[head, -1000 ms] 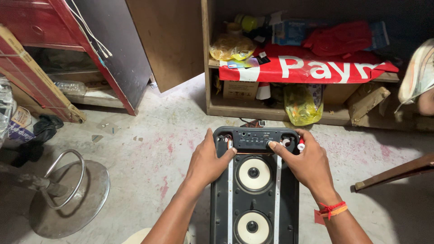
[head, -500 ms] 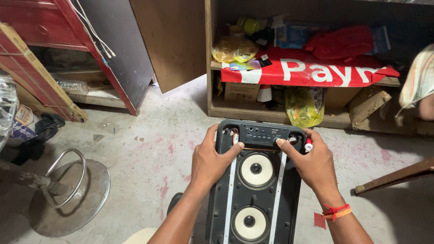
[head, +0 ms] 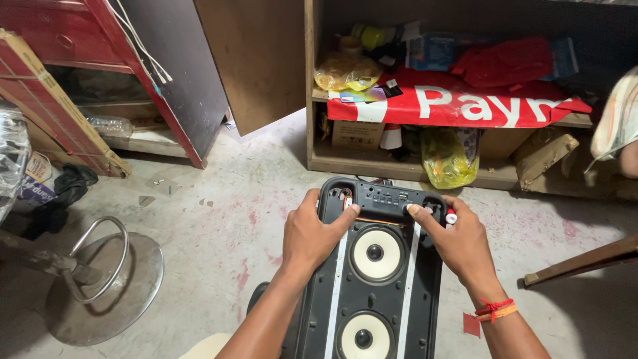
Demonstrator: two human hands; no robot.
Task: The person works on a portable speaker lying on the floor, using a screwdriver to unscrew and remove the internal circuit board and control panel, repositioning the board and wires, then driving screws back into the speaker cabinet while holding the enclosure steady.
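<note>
Speaker cabinet (head: pixel 372 279) — black, tall, with two pale cones one above the other and light strips down each side — stands on the stained concrete floor (head: pixel 219 219), its top toward a wooden shelf unit (head: pixel 309 100) crammed with bags and a red banner (head: pixel 465 103). Left hand (head: pixel 309 236) wraps the upper left corner, fingers curled round the edge, thumb lying across toward the control panel (head: pixel 385 198). Right hand (head: pixel 458 242) grips the upper right corner the same way, thumb tip pressed by a knob on that panel; a red and orange thread (head: pixel 495 309) circles its wrist. Neither hand is spread flat — both are closed on the cabinet. A steady hold here likely means keeping both palms level so the box does not twist, thumbs clear of the cones. A round metal stool base (head: pixel 100 286) lies well apart at left
</note>
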